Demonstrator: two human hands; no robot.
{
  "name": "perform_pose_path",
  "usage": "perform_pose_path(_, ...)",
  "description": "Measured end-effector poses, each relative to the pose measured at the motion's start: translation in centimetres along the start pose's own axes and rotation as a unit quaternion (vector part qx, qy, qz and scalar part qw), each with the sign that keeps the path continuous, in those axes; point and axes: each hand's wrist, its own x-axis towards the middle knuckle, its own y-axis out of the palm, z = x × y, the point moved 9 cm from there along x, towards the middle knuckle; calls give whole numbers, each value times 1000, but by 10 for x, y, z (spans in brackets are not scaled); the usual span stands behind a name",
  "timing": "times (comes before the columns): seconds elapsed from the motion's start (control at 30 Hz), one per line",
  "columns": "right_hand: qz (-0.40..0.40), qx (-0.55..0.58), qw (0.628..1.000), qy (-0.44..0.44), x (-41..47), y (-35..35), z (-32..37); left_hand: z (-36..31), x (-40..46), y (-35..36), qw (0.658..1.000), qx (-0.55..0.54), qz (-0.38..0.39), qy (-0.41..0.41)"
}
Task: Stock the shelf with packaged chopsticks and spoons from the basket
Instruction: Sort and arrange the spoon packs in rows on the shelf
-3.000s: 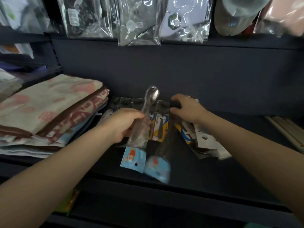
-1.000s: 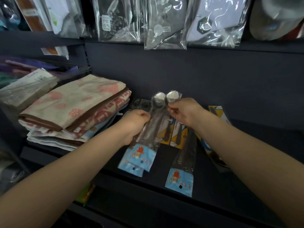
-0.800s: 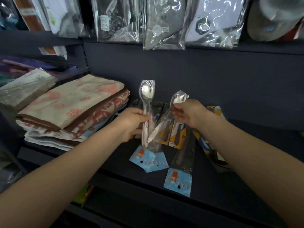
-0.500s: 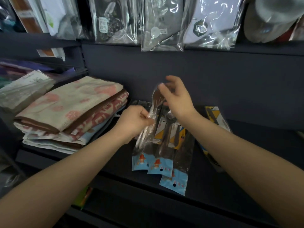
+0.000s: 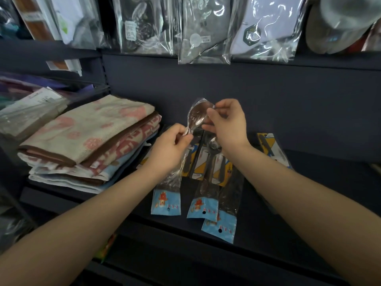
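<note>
A clear-wrapped spoon pack (image 5: 166, 200) with a blue cartoon header card is held tilted above the dark shelf (image 5: 268, 223). My left hand (image 5: 170, 149) grips its handle part. My right hand (image 5: 226, 122) pinches the wrap around the spoon bowl at the top. Two more spoon packs (image 5: 203, 203) (image 5: 221, 223) with blue header cards lie side by side on the shelf, just right of the held one. Under and behind them lie yellow-and-blue carded utensil packs (image 5: 201, 164). No basket is in view.
A stack of folded towels (image 5: 88, 139) fills the shelf's left side. Another carded pack (image 5: 270, 149) lies at the right behind my forearm. Bagged goods (image 5: 204, 29) hang from the shelf above. Wrapped items (image 5: 31, 108) sit at far left.
The second spoon pack has been laid on the shelf beside the first. My right hand moved up to the bowl end of the remaining pack, which both hands now hold.
</note>
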Motion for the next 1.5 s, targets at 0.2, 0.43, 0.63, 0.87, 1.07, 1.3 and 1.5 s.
perform_pose_path(0.2, -2, -88, 996, 5, 7, -9, -2, 8, -1, 13, 994, -89, 37, -47)
perform_pose_path(0.43, -4, -318, 908, -272, -8, 2, 46, 10, 4, 16, 988, -109, 39, -102)
perform_pose_path(0.63, 60, -50, 995, -60, 5, -10, 15, 19, 0, 20, 933, -279, 115, -198)
perform_pose_path(0.87, 64, 73, 993, 69, 12, -17, -20, 11, -10, 38, 852, -419, 163, -268)
perform_pose_path(1.07, -73, -43, 982, 171, 9, -34, -60, 23, -5, 38, 891, -342, 65, -292)
perform_pose_path(1.3, -102, -42, 985, 135, 26, -47, -50, 42, 3, 25, 914, -287, 28, -285)
perform_pose_path(1.5, -76, -175, 970, 152, 33, -53, -62, 31, 18, -5, 993, 29, 62, -95)
